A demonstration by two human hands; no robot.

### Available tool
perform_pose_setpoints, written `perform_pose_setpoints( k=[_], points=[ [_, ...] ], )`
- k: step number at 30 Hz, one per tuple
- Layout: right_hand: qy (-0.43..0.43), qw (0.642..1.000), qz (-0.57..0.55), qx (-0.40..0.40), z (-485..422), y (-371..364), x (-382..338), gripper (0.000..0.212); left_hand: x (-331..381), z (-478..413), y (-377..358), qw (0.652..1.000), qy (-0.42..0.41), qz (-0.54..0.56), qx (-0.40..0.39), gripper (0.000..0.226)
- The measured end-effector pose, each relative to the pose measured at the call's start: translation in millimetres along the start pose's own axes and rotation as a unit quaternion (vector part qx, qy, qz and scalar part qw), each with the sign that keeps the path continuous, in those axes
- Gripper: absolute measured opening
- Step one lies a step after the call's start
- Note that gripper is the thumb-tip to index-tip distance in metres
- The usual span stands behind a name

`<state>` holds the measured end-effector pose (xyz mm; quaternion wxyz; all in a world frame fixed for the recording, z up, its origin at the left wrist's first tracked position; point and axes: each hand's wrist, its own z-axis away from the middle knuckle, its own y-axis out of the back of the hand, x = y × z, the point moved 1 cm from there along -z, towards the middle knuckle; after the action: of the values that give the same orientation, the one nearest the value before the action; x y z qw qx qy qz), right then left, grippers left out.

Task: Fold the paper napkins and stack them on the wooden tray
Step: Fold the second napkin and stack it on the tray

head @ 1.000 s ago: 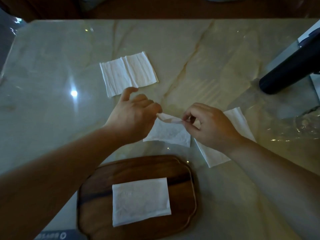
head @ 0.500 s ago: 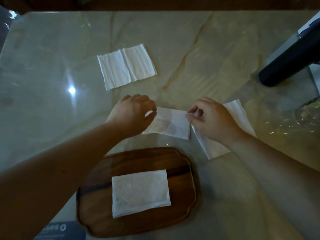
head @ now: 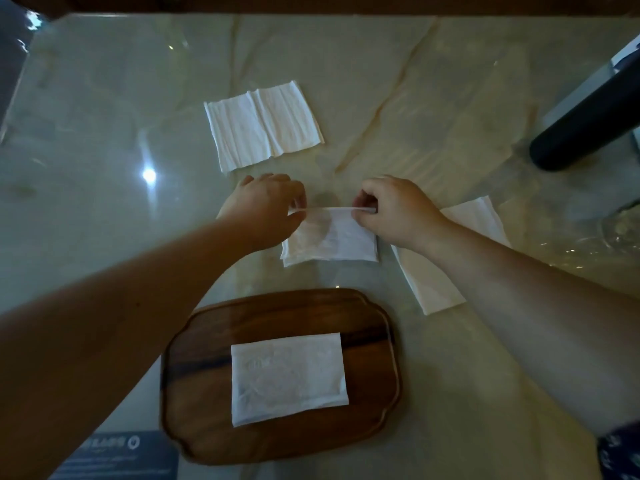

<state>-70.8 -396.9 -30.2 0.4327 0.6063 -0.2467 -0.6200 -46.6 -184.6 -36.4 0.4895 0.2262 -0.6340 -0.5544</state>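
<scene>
Both hands worked over the middle of the marble table (head: 104,140). The left hand (head: 265,211) and the right hand (head: 398,211) each pinched one far corner of a half-folded napkin (head: 332,240), fingers closed narrowly on the raised edge, which was stretched taut between them. The near part of that napkin lay flat on the table, just beyond the far edge of the wooden tray (head: 363,424). Holding both corners at once probably kept the thin paper square, so that the lifted edge could be laid evenly on the near edge for a clean fold.

The tray sat close to the table's near edge, within easy reach, with one folded napkin (head: 289,377) already lying flat at its centre as the base of the stack. An open, creased napkin (head: 263,124) waited farther back toward the table's centre, and another napkin (head: 433,285) lay partly under the right forearm, toward the right edge. A dark cylindrical object (head: 588,126) rested at the right edge, well apart from the work.
</scene>
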Motion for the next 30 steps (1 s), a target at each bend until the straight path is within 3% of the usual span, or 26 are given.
perform_pose_setpoints(
  k=[11, 19, 24, 30],
  points=[
    [-0.024, 0.993, -0.112, 0.002, -0.9, 5.8, -8.3, 0.005, -4.9, 1.8, 14.1, 0.975, 0.115, 0.187, -0.041, 0.013],
    [-0.024, 0.967, -0.253, -0.005, 39.7, 28.2, -35.6, 0.008, 7.3, 52.8, 49.1, 0.912, 0.167, 0.375, -0.013, 0.015],
    [-0.045, 0.943, -0.327, -0.043, 74.4, 20.0, -55.6, 0.009, 15.0, 106.5, 54.7, 0.890, 0.186, 0.416, 0.004, 0.019],
    [-0.070, 0.930, -0.344, -0.106, 110.6, -21.1, -63.7, 0.009, 13.5, 163.5, 30.8, 0.884, 0.237, 0.401, -0.045, 0.022]
  ],
)
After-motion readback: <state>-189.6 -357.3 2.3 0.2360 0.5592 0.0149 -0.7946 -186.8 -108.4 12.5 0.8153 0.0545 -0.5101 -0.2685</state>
